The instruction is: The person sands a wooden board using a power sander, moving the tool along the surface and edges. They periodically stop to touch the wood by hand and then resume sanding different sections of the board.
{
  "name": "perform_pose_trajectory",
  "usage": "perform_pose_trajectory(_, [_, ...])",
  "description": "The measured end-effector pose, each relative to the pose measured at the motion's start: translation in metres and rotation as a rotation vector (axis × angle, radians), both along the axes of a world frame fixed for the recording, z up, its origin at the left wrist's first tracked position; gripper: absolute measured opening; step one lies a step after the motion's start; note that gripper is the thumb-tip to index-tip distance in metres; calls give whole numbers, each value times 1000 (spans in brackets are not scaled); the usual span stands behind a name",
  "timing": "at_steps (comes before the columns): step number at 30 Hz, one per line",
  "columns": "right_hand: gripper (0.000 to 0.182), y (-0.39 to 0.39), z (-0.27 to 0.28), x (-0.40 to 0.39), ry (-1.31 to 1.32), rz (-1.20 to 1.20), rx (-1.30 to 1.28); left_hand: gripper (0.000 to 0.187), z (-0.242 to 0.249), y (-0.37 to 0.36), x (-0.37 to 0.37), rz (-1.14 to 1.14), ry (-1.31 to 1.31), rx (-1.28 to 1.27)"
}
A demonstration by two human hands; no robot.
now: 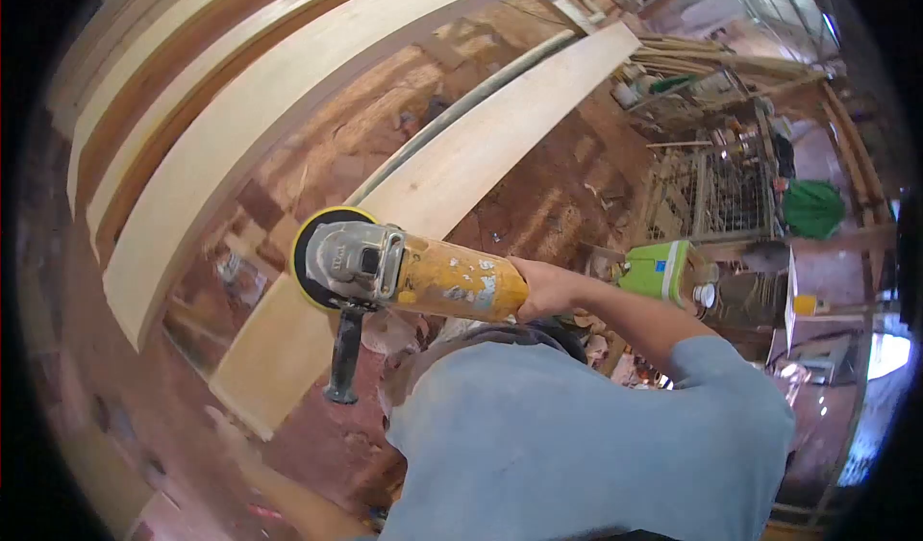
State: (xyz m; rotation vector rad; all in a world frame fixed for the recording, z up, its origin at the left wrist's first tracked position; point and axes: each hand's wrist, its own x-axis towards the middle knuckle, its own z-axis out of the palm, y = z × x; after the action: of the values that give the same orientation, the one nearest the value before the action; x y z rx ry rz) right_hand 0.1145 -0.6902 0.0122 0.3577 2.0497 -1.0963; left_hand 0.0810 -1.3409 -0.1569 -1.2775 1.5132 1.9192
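My right hand [543, 289] is wrapped round the rear of a yellow, paint-worn angle grinder [452, 276]. Its grey metal head points left, and a round pad with a yellow rim [301, 252] sits beneath it. The black side handle [344, 356] sticks out with no hand on it. In this view the grinder overlaps a long pale wooden board [481, 156]. Low on the left, my left hand [229, 432] is blurred beside the near end of that board, its fingers smeared.
Several long planks [250, 118] run along the upper left. A thin pole [461, 113] lies along the pale board. On the right are a green jerrycan [656, 270], a wire-mesh crate [707, 195] and a dark green bundle [812, 208]. Sawdust and scraps cover the reddish floor [577, 195].
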Motion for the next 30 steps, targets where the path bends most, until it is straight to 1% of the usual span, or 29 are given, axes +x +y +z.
perform_pose_trajectory(1, [90, -12, -4, 8, 17, -58, 10, 74, -24, -11, -1, -24, 20, 9])
perform_pose_trajectory(2, [90, -19, -10, 16, 30, -78, 20, 73, -64, -18, 14, -41, 188, -103])
perform_pose_trajectory(3, [87, -26, -17, 23, 19, -152, 17, 73, -91, -26, 20, -53, 350, -216])
perform_pose_trajectory(4, [84, -32, -19, 29, 6, -225, 11, 73, -75, -20, 14, -67, 357, -212])
perform_pose_trajectory(5, [84, -28, -44, 31, 1, -230, 5, 76, -74, -11, 16, -42, 283, -252])
perform_pose_trajectory(6, [86, -27, -48, 31, 35, -290, -99, 80, -59, -6, 16, -14, 214, -293])
perform_pose_trajectory(7, [89, -26, -53, 32, 66, -347, -204, 80, -59, -13, 20, -14, 212, -301])
perform_pose_trajectory(8, [85, -14, -59, 33, 44, -352, -129, 77, -50, -19, 23, -65, 221, -304])
perform_pose_trajectory(9, [85, 6, -59, 32, 54, -355, -147, 74, -39, -18, 19, -118, 242, -301])
perform_pose_trajectory(10, [83, 23, -63, 34, 133, -342, -71, 74, -52, -25, 27, -127, 245, -315])
perform_pose_trajectory(11, [81, 37, -64, 33, 203, -334, 2, 73, -76, -33, 39, -191, 271, -478])
perform_pose_trajectory(12, [81, 40, -57, 32, 197, -348, -5, 72, -93, -40, 48, -255, 296, -631])
perform_pose_trajectory(13, [80, 52, -33, 20, 175, -397, -72, 72, -64, -17, 43, -272, 295, -653])
perform_pose_trajectory(14, [79, 64, -24, 11, 159, -444, -130, 72, -52, 12, 44, -176, 278, -570])
perform_pose_trajectory(15, [79, 78, -29, 8, 157, -461, -141, 72, -42, 38, 36, -84, 261, -483])
perform_pose_trajectory(16, [77, 95, -32, 3, 137, -480, -124, 72, -40, 55, 26, -93, 264, -488])
perform_pose_trajectory(17, [75, 111, -36, -2, 118, -494, -107, 67, -42, 71, 18, -93, 256, -474])
perform_pose_trajectory(18, [73, 121, -49, -10, 267, -436, -150, 64, -44, 85, 10, -88, 246, -462])
perform_pose_trajectory(19, [73, 126, -53, -11, 268, -426, -146, 64, -63, 86, 4, -78, 245, -458])
perform_pose_trajectory(21, [70, 129, -33, -32, 149, -439, -128, 65, -82, 89, -9, -242, 300, -603])
perform_pose_trajectory(22, [72, 143, -43, -34, 35, -413, -105, 65, -71, 105, -13, -220, 292, -610])
perform_pose_trajectory(24, [73, 150, -45, -40, 72, -372, -88, 61, -24, 147, -32, 90, 281, -258])
perform_pose_trajectory(25, [73, 152, -45, -42, 107, -357, -60, 55, -20, 143, -36, 84, 299, -214])
perform_pose_trajectory(26, [73, 152, -46, -41, 85, -304, -79, 50, -19, 136, -35, -61, 372, -345])
perform_pose_trajectory(27, [75, 150, -45, -40, 118, -280, -131, 44, -17, 126, -31, -376, 486, -766])
perform_pose_trajectory(28, [76, 143, -44, -44, 143, -247, -196, 39, -1, 130, -30, -665, 616, -1338])
perform_pose_trajectory(29, [76, 131, -31, -50, 98, -199, -170, 33, 21, 148, -28, -732, 696, -1706])
perform_pose_trajectory(30, [76, 120, -25, -52, 56, -144, -141, 34, 14, 152, -18, -461, 741, -1650])
